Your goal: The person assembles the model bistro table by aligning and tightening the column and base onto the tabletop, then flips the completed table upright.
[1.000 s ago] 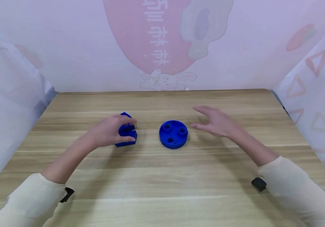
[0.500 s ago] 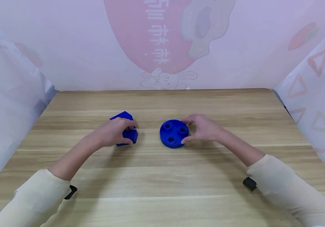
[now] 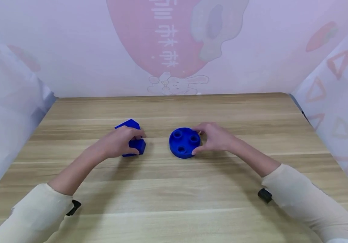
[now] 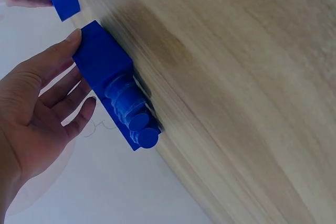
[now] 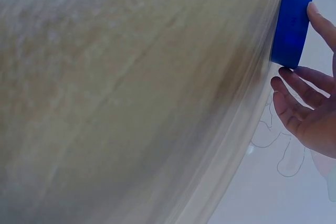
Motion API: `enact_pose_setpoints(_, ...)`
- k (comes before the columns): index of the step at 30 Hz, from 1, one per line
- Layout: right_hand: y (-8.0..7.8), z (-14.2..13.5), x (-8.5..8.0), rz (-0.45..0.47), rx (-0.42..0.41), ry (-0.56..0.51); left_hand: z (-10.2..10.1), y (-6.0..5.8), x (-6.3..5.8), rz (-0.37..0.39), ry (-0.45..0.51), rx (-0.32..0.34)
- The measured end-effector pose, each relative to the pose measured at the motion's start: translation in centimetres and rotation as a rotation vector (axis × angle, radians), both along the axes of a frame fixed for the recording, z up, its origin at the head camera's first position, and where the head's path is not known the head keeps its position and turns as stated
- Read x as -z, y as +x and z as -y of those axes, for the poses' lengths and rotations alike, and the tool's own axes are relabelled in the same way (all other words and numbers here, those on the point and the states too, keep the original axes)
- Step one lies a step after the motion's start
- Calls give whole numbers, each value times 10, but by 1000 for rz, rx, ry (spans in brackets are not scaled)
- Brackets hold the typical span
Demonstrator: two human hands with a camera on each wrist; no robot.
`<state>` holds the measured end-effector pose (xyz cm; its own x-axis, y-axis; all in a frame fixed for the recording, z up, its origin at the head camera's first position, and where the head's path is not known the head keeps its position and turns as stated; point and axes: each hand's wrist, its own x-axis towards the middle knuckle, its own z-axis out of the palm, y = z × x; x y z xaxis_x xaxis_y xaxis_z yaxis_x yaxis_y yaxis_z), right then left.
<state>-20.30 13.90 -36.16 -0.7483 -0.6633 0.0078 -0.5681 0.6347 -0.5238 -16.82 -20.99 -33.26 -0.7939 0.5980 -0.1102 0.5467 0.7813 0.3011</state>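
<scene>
An angular blue block (image 3: 138, 145) rests on the left part of the table, with a gap visible in its right side. My left hand (image 3: 116, 142) reaches over and pinches it. The left wrist view shows my thumb on the edge of this block (image 4: 105, 59) and ridged round posts (image 4: 127, 100) on it. To its right lies a round blue disc (image 3: 186, 141) with three raised ring sockets on its upper face. My right hand (image 3: 217, 136) holds the disc's right rim between thumb and fingers. The lower fingers of that hand (image 5: 310, 116) hang loose beside the disc (image 5: 293, 24).
The wood-grain table (image 3: 174, 189) spreads around both blue pieces. A pale printed curtain (image 3: 85, 50) stands along its back edge, with more sheeting (image 3: 341, 111) at the sides. Dark devices (image 3: 265, 195) sit beneath the sleeve cuffs.
My right hand has moved left and taken hold of the disc's rim. The left hand's fingers have drawn in on the angular block. Both blue pieces stay in place on the table.
</scene>
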Motion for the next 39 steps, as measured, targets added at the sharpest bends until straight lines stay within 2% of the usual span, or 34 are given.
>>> enact_pose_setpoints(8, 1, -1, -1, 13, 4, 13, -4, 3, -6, -17, 123, -11)
enact_pose_setpoints(15, 1, -1, -3, 64, 27, 46, -16, 4, -11, -49, 249, 14)
enact_pose_setpoints(21, 1, 0, -5, 97, 52, 24, -29, 6, -18, -24, 383, -25)
enact_pose_setpoints(28, 0, -1, -6, 108, 56, 21, -40, 7, -24, 60, 512, -103)
enact_pose_setpoints(31, 0, -2, -6, 101, 50, 24, -45, 7, -24, 105, 606, -124)
enact_pose_setpoints(35, -1, -3, -5, 96, 43, 25, -53, 7, -23, 197, 740, -153)
enact_pose_setpoints(39, -1, -4, -6, 103, 45, 26, -61, 6, -22, 291, 825, -175)
